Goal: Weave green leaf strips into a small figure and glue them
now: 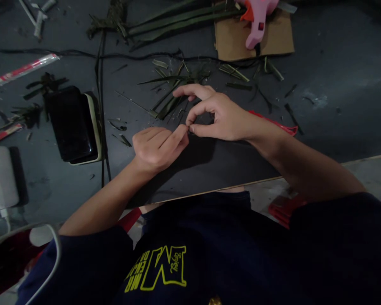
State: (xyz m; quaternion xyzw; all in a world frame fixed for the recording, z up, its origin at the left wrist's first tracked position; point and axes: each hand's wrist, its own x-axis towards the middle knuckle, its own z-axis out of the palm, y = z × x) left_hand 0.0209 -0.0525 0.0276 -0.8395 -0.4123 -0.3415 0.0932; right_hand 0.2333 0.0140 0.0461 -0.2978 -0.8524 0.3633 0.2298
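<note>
My left hand (160, 146) is closed just above the dark table, its index finger reaching to the fingertips of my right hand (217, 114). Thumb and index finger of the right hand pinch together at that meeting point, while its other fingers stretch out to the left. Whatever lies between the fingertips is too small to make out. Right behind both hands are scattered cut pieces of green leaf strip (167, 108). Under the right forearm a red plastic item (287, 128) shows in part.
A pink glue gun (257, 25) rests on a cardboard piece (225, 42) at the back. Long green leaf strips (178, 23) lie beside it. A black cable (130, 55) crosses the table. Stacked phones (70, 123) and a white power adapter (0, 178) are at left.
</note>
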